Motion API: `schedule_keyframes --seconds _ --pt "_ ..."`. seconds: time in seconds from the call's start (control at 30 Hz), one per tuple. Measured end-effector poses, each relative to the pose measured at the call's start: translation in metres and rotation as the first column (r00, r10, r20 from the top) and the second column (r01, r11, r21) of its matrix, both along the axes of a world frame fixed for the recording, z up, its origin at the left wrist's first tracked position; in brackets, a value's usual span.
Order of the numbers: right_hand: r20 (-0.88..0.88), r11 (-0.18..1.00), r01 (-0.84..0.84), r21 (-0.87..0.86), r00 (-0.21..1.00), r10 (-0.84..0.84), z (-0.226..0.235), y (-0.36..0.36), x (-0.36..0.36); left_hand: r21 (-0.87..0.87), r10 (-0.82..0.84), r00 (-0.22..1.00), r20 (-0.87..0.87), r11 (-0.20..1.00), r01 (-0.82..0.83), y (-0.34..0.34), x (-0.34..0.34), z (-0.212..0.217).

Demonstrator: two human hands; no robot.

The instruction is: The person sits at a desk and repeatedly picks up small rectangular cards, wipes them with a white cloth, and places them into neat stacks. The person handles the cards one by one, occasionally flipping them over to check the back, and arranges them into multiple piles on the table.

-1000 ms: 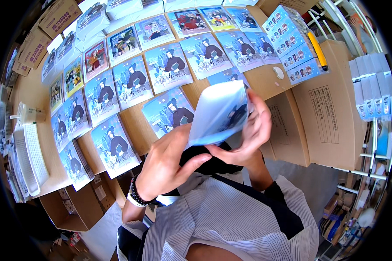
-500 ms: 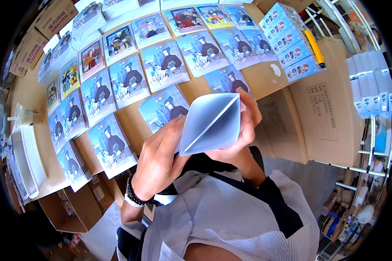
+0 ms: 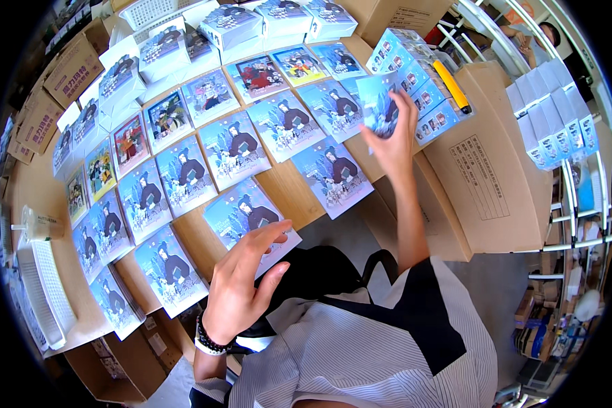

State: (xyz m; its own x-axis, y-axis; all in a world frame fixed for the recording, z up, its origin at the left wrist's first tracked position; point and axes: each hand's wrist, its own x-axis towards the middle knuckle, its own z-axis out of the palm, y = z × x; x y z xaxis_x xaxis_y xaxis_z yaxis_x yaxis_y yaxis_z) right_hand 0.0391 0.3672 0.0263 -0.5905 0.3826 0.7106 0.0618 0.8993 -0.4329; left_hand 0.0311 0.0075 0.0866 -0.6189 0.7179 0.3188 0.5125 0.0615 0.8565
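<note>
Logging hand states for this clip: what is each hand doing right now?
Left hand: open, empty, above a blue illustrated card.
Right hand: closed on a blue card pack.

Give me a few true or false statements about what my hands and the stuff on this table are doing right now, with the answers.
1. The right hand holds a blue illustrated card up over the table. True.
2. The left hand grips a pair of scissors. False: it is open and holds nothing, hovering above a flat illustrated pack.
3. A yellow marker-like tool lies on the cardboard box at right. True.
4. The left wrist is bare. False: it wears a dark beaded bracelet.
</note>
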Motion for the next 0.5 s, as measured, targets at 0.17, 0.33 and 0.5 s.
schedule_keyframes --seconds 0.17,0.33,0.5 --pt "0.155 0.996 0.003 0.093 0.988 -0.017 -0.032 0.065 -0.031 -0.011 0.014 0.999 -0.031 1.0 -0.014 -0.004 0.002 0.0" --pt "0.34 0.992 0.062 0.112 0.935 -0.097 -0.042 0.046 -0.023 -0.019 0.033 0.999 -0.034 0.999 -0.034 -0.003 0.003 0.0" --pt "0.364 0.997 0.06 0.055 0.928 -0.076 -0.048 0.041 -0.027 -0.05 0.007 1.0 -0.03 0.999 -0.009 -0.004 0.004 -0.001"
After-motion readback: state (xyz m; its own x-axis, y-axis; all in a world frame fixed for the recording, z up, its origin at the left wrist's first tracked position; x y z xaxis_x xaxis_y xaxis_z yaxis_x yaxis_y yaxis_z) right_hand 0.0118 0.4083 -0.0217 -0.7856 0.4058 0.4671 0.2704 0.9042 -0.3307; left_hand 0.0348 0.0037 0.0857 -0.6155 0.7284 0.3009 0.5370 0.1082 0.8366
